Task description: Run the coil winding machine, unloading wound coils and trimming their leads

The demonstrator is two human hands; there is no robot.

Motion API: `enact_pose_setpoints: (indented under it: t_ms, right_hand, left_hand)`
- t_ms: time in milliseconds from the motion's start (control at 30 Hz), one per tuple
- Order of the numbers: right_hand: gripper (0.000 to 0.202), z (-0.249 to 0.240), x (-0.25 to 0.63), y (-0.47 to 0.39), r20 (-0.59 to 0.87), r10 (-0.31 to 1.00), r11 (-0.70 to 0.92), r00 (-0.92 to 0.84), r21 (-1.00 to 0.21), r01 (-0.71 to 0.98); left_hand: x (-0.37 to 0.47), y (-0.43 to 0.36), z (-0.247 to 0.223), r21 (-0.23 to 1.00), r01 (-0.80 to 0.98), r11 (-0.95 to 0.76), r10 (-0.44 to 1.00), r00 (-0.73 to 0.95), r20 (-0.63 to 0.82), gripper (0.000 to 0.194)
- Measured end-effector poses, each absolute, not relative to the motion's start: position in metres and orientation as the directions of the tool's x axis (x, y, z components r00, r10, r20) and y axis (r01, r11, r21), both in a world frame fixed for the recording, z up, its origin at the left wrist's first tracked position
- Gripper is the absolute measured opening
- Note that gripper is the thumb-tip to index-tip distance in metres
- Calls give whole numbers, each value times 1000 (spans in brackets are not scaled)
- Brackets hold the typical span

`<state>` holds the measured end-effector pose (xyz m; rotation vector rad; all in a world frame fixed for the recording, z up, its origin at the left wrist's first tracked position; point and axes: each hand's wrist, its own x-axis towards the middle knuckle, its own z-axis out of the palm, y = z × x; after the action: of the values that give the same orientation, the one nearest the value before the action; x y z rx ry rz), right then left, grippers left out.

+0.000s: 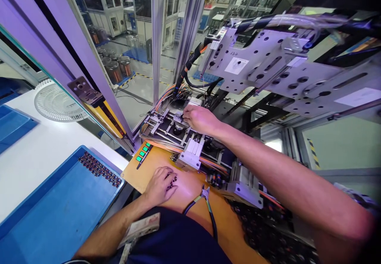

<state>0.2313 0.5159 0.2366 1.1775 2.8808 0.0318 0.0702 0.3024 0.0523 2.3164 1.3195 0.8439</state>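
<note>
My left hand point(159, 185) rests on the orange-yellow worktop point(186, 186). Its curled fingers gather several small dark parts point(172, 181) with coloured specks, partly hidden under the fingers. Further forward, my right hand point(198, 118) reaches into the machine fixture point(177, 123) of metal blocks, rods and cables. Its fingers are pinched together at a metal block there, and whatever they hold is hidden. A pair of pliers point(205, 193) with dark handles lies spread on the worktop, near my body. A black pen point(144, 157) lies beside the green square buttons point(142, 153).
At left, a blue tray point(56, 212) on a white table holds many small speckled parts point(98, 170). A white fan point(61, 101) stands behind it. Large metal plates point(262, 61) hang over my right arm. Dark round parts point(268, 232) are massed at lower right.
</note>
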Motion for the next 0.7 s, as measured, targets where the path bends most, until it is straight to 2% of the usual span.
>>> enact_pose_setpoints:
  t_ms: [100, 233, 433, 500, 567, 633, 700]
  right_hand:
    - [16, 231, 239, 507, 4, 673, 739, -739, 40, 673]
    - [31, 216, 247, 500, 71, 647, 760, -759, 26, 650]
    - [46, 231, 279, 446, 345, 640, 734, -687, -8, 679]
    - [49, 237, 302, 398, 463, 634, 711, -619, -34, 702]
    - [55, 234, 327, 342, 613, 647, 660, -453, -153, 735]
    - [59, 218, 352, 288, 664, 695, 541, -274, -233, 808]
    - [51, 195, 374, 243, 643, 753, 405, -140, -285, 869]
  left_hand:
    - [69, 302, 52, 559, 654, -509, 861, 385, 334, 36]
    - [69, 302, 51, 556, 646, -523, 852, 380, 361, 43]
    - [64, 299, 56, 523, 650, -552, 822, 318, 472, 58]
    - [56, 295, 62, 513, 665, -543, 814, 267, 515, 56]
    - [47, 293, 71, 509, 687, -519, 813, 213, 541, 51]
    - [37, 294, 84, 504, 707, -496, 813, 174, 555, 47]
    - [30, 306, 102, 491, 720, -491, 807, 163, 568, 43]
